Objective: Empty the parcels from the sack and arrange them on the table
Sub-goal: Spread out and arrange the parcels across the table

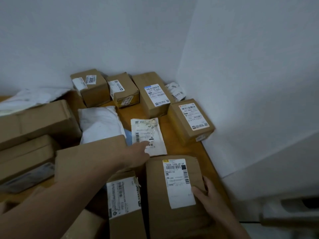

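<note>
Many brown cardboard parcels and white mailer bags cover the wooden table point(174, 131). My left hand point(138, 152) reaches forward, its fingers resting on a small white mailer point(146, 133) with barcodes in the middle of the table. My right hand point(205, 194) grips the near right edge of a large brown parcel point(172, 213) with a long white label, thumb on top. A second labelled box point(124, 204) lies just left of it. No sack is in view.
Several boxes point(153, 94) line the back corner against two white walls, with another box point(191, 121) at the right edge. A white pillow-like bag point(98, 121) and large boxes point(34, 121) fill the left. A bare strip of table runs along the right wall.
</note>
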